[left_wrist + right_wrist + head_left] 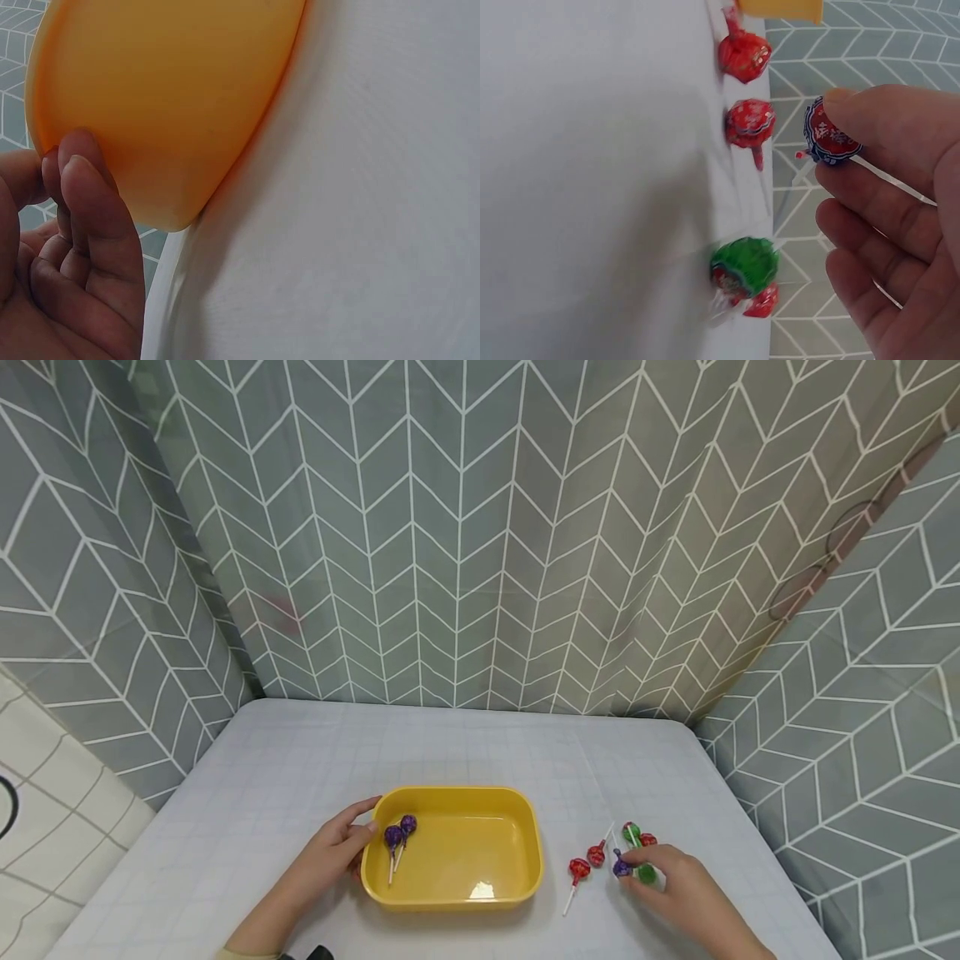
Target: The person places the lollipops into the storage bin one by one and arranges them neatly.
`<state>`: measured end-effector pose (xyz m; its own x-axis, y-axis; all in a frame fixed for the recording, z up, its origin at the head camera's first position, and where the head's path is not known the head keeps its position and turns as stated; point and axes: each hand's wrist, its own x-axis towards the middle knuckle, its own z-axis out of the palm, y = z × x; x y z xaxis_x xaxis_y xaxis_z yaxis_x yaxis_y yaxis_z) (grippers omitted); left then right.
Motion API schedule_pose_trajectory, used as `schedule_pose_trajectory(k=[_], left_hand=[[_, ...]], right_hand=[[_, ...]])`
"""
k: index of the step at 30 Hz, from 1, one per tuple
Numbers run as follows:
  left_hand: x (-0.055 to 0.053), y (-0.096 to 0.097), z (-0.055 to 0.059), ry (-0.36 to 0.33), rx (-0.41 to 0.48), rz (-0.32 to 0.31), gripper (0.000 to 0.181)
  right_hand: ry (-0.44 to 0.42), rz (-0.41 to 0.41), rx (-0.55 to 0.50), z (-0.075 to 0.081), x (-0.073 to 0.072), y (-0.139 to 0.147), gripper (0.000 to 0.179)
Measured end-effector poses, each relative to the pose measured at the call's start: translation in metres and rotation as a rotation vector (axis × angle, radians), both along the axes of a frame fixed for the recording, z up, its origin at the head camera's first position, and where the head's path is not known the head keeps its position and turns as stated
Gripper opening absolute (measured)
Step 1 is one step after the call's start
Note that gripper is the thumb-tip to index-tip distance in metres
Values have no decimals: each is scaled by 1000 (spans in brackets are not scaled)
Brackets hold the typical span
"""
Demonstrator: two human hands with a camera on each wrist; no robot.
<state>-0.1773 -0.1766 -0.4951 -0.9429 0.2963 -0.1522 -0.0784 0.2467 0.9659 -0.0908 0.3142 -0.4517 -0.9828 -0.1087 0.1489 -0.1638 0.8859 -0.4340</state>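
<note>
My left hand (318, 864) grips the left rim of a yellow plastic tray (472, 847). In the left wrist view, its thumb and fingers pinch the tray wall (180, 112). Two purple-wrapped lollipops (392, 837) lie in the tray's left end, sticks toward me. To the right of the tray, my right hand (693, 893) pinches another purple-wrapped lollipop (832, 139) between thumb and index finger; the right wrist view shows it held off the table, its other fingers loosely bent. Beside and beneath that hand lie red lollipops (579, 870) and green lollipops (632, 832).
A white cloth-like surface covers the table (315, 743). Patterned grey curtains (465, 543) stand behind and at both sides of it. White tiles (60, 802) show at the far left. A dark object (320, 952) is at my left wrist.
</note>
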Motion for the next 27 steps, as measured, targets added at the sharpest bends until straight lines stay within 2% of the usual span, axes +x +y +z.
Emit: schedule_pose_trajectory(k=[8, 14, 18, 23, 27], left_hand=[[0, -1, -3, 1, -5, 1, 55], [0, 0, -3, 6, -7, 6, 55], [0, 0, -3, -1, -4, 14, 56], [1, 0, -1, -4, 1, 16, 58], [1, 1, 0, -10, -3, 25, 58]], right_hand=[[66, 73, 15, 2, -1, -6, 28], [79, 130, -49, 3, -3, -9, 24], [91, 140, -97, 2, -5, -10, 24], [151, 169, -141, 2, -10, -11, 25], [148, 181, -166, 6, -14, -13, 27]])
